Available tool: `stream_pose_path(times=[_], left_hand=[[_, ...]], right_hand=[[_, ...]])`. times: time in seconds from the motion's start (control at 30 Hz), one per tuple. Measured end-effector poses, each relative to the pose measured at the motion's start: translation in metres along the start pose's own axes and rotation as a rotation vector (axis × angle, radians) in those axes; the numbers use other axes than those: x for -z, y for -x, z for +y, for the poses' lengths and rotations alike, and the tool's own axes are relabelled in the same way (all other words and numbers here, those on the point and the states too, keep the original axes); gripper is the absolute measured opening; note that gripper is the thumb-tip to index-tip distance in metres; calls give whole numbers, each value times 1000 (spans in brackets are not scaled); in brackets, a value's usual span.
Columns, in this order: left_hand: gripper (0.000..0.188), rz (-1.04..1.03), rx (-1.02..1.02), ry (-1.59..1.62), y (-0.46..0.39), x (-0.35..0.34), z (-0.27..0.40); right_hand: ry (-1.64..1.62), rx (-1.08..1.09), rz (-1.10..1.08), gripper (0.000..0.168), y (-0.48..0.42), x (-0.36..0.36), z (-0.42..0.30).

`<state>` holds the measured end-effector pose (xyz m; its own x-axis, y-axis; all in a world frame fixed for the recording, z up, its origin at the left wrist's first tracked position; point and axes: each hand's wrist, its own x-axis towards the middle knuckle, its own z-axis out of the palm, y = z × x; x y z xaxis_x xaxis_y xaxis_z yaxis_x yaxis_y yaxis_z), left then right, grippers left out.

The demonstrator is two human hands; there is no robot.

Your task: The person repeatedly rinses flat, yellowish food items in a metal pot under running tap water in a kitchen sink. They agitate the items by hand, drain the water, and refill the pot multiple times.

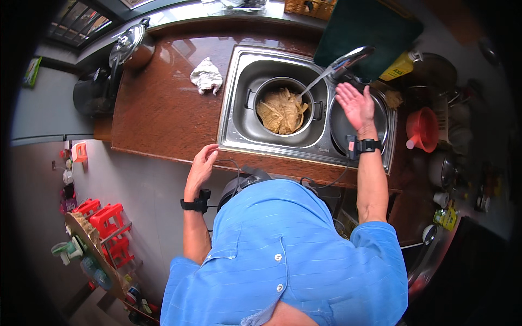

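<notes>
Water runs from the chrome faucet (350, 59) into a two-handled metal pot (308, 121) standing in the large basin of the steel sink (244, 122). Pale brown, wrinkled sheets of food (281, 112), perhaps bean curd skin, fill the pot. My right hand (357, 105) is raised, palm up and holding nothing, above the round metal lid or pan (381, 118) at the sink's right side. My left hand (202, 164) is at the counter's front edge, left of the sink, with nothing in it. Its fingers are loosely bent.
A crumpled white cloth (206, 76) lies on the brown stone counter (171, 110). A pressure cooker (132, 47) stands at the back left. Behind the faucet lean a dark green board (367, 30) and a yellow detergent bottle (397, 67). A red plastic ladle (423, 129) sits at right.
</notes>
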<state>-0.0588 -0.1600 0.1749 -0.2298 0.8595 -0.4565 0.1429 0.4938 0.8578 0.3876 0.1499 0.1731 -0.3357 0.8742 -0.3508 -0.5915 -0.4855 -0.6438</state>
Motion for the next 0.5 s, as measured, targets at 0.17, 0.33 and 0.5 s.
stream_pose_path(times=[0.17, 0.33, 0.5], left_hand=[[35, -35, -32, 12, -6, -4, 0], [35, -35, -49, 28, -5, -6, 4], [36, -13, -83, 2, -2, -5, 3]], right_hand=[[-117, -104, -132, 98, 12, -25, 19], [-73, -168, -103, 73, -3, -45, 38], [214, -216, -18, 30, -62, -48, 75]])
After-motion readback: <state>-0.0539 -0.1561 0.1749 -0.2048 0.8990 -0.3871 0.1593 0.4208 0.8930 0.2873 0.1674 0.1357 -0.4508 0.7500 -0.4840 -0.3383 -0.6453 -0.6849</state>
